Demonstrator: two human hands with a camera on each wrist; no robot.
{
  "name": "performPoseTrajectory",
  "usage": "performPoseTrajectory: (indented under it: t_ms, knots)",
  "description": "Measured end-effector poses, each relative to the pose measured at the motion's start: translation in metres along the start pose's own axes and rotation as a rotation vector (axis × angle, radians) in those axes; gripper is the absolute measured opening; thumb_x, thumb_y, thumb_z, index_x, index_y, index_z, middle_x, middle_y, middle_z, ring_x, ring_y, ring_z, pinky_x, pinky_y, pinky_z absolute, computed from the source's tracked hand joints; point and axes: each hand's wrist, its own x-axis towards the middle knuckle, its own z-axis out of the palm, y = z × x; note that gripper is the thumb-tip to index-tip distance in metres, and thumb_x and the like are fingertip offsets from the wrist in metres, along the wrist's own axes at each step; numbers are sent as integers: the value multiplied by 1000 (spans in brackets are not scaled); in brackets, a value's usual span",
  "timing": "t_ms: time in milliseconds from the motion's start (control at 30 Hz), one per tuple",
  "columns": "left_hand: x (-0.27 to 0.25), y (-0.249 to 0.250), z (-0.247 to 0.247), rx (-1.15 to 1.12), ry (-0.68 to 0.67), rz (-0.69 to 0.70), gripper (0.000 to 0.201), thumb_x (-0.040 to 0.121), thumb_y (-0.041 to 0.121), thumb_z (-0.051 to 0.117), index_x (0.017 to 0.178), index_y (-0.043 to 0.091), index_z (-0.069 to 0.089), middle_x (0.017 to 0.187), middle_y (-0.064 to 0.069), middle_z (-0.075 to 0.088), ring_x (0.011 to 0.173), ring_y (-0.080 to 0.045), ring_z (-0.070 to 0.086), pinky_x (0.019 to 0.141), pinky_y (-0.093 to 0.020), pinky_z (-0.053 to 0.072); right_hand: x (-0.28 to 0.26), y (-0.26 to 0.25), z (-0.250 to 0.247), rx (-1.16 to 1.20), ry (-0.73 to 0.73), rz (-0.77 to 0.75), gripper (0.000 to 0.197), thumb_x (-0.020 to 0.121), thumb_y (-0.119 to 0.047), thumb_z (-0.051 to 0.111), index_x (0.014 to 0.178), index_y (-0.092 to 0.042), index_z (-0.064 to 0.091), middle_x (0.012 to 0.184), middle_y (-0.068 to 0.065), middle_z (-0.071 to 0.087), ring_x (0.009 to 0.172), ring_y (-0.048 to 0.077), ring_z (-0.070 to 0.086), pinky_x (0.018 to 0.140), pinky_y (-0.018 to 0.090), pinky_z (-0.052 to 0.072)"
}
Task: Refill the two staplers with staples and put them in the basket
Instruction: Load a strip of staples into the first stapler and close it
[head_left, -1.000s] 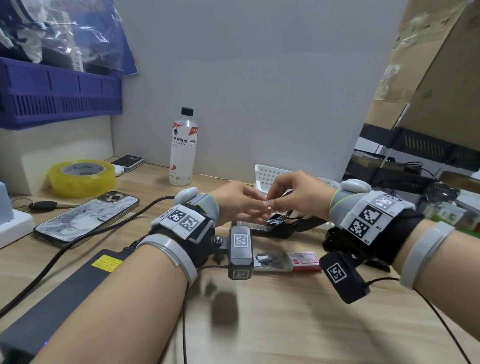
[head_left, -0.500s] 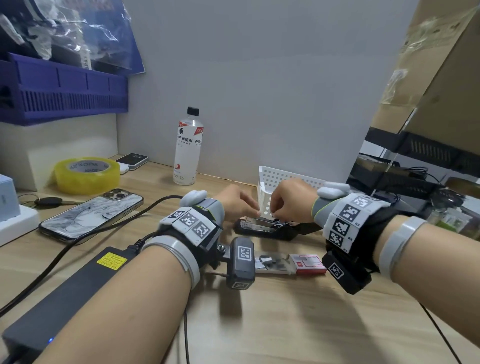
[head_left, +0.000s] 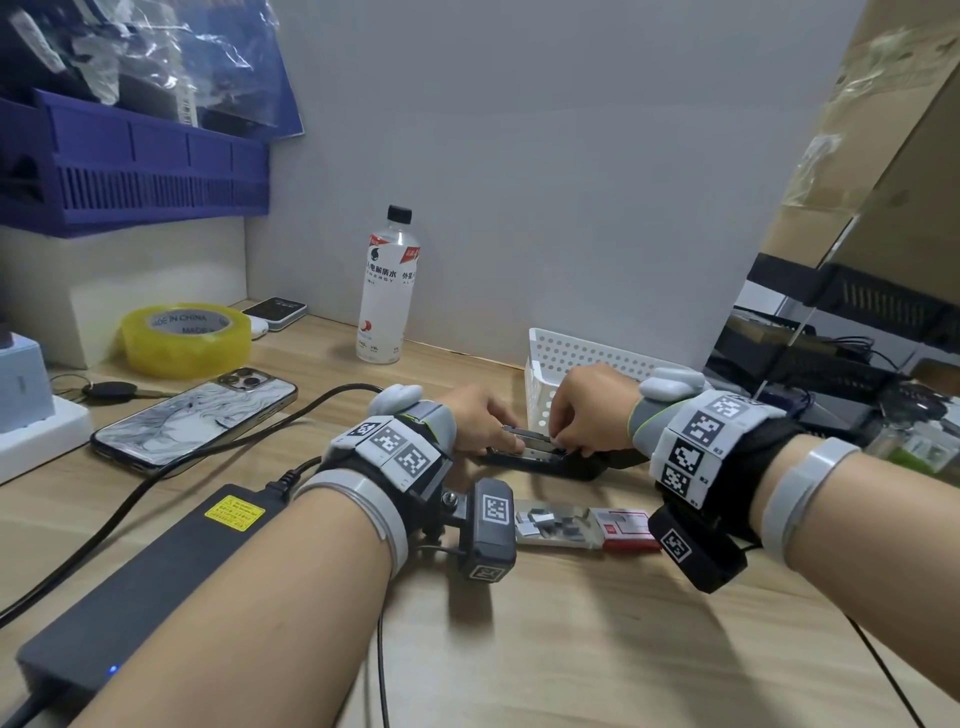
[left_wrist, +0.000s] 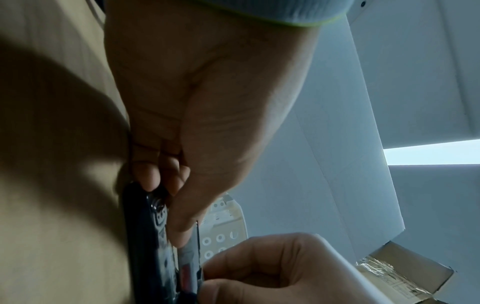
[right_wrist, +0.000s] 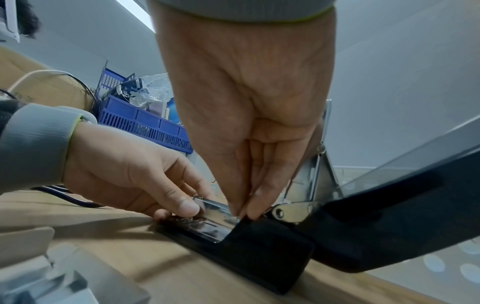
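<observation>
Two hands on one black stapler in the head view, lid swung open on the desk just before the white basket; one staple box nearer, second stapler unseen. From the left wrist: left hand pinching the front of the metal magazine, likely steadying it. From the right wrist: right hand with fingertips pinched together into the channel, probably seating staples, hidden.

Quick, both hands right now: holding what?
Left hand: grip pinches the front of the stapler.
Right hand: fingertips pinched together at the stapler's metal channel; staples not discernible.
</observation>
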Motion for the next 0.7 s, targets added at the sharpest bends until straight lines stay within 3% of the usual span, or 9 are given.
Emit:
performPoseTrajectory:
  t_ms: [133, 333, 467, 700]
  knots:
    - [0, -1, 0, 3, 0, -7, 13, 82, 29, 80, 86, 32, 68, 107, -5, 74, 85, -19, 66, 95, -40, 56, -1, -1, -1, 0, 1, 4, 9, 86, -12, 75, 91, -13, 82, 78, 0, 78, 62, 14, 75, 60, 19, 58]
    - [0, -3, 1, 1, 4, -7, 12, 81, 28, 81, 85, 31, 70, 107, -6, 75, 101, -24, 70, 96, -40, 56, -11, -4, -12, 100, -50, 33, 33, 95, -10, 43, 103, -24, 71, 86, -5, 80, 46, 14, 65, 47, 23, 57]
    - [4, -5, 2, -28, -6, -8, 12, 82, 26, 82, 85, 29, 70, 98, -5, 75, 83, -18, 67, 92, -36, 57, -13, -2, -16, 193, -113, 57, 34, 97, -13, 38, 109, -21, 69, 95, -6, 80, 41, 12, 61, 43, 22, 52]
    - [6, -6, 1, -45, -17, -8, 13, 82, 26, 82, 84, 30, 69, 97, -4, 74, 80, -18, 66, 89, -35, 58, -15, 5, -17, 180, -112, 133, 33, 97, -8, 33, 109, -14, 63, 99, 3, 79, 40, 15, 60, 39, 22, 49]
